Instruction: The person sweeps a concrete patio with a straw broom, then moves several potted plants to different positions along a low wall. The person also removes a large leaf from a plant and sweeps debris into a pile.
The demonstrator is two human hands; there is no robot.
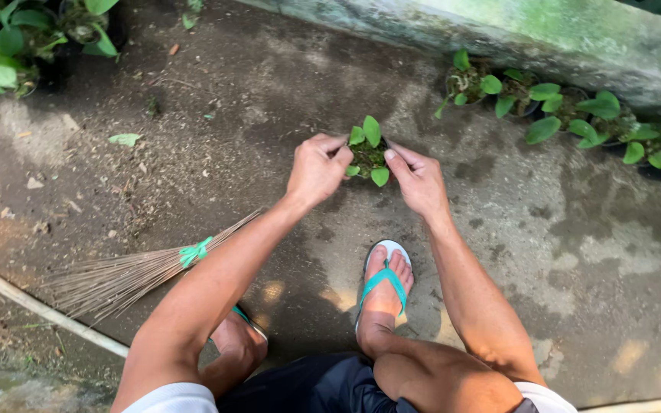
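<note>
**Two hands on one small pot**

A crouching person's left hand [317, 168] and right hand [418, 182] hold one small potted plant [368, 153] on the concrete ground [269, 99], fingers curled and pressed to its sides; the pot itself is mostly hidden behind leaves and fingers. One stick broom [128, 277] tied with a green band lies at left. Along the mossy wall [499, 38], roughly four more pots [568, 111] stand, their rims hard to count. Two sandalled feet show, the left largely hidden.
</note>
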